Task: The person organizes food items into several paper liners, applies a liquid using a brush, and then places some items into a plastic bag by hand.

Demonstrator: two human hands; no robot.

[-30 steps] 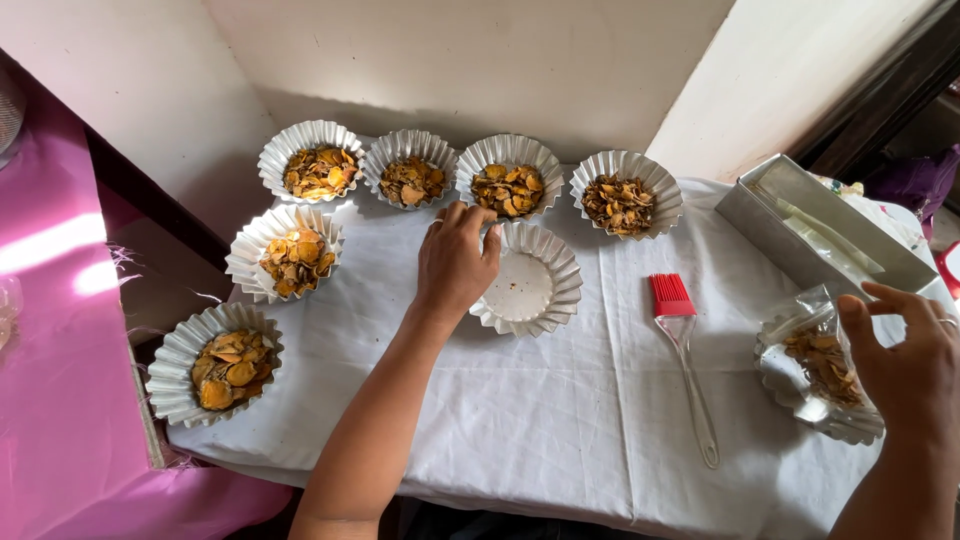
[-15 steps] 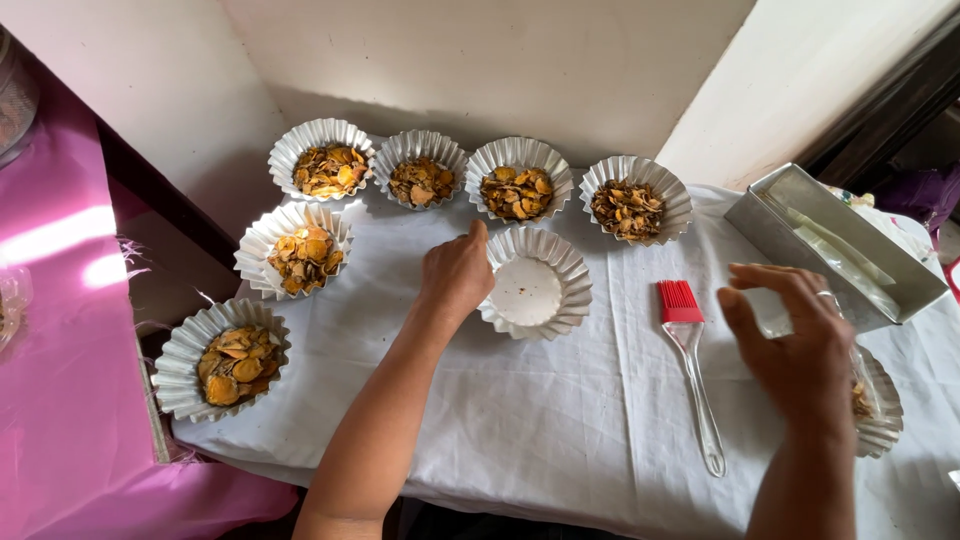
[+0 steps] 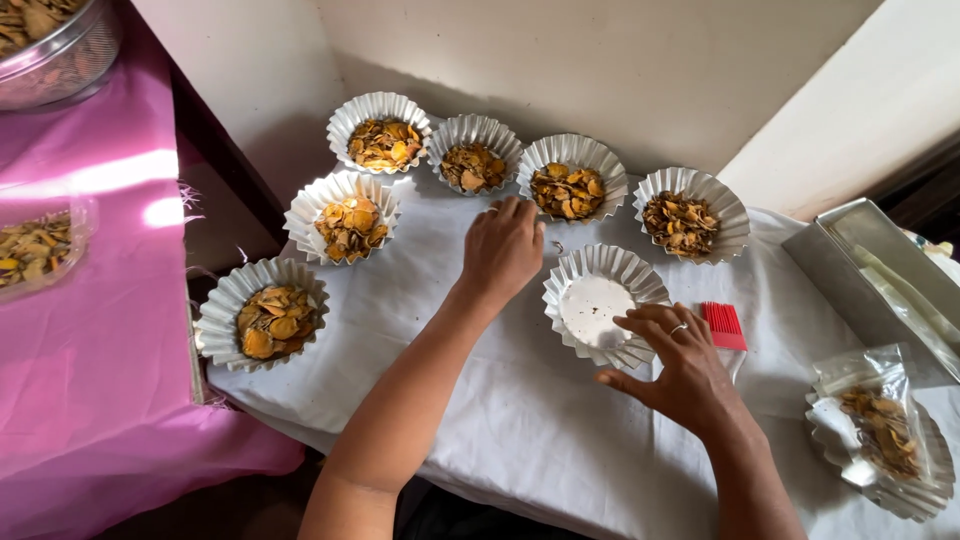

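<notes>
Two hands were down on the white-clothed worktop [image 3: 480, 400]. My left hand [image 3: 503, 250] lay flat, fingers [image 3: 512, 212] loose and holding nothing, just left of the empty fluted foil cup [image 3: 598, 305]. My right hand [image 3: 675, 365] had fingers [image 3: 650, 325] spread open, tips touching that cup's near right rim, gripping nothing. Red silicone brush [image 3: 724, 326] sat just right of those fingers. Six filled foil cups [image 3: 570, 187] curved beyond and left of my left fingers. Plastic bag of chips [image 3: 875, 425] lay well right.
</notes>
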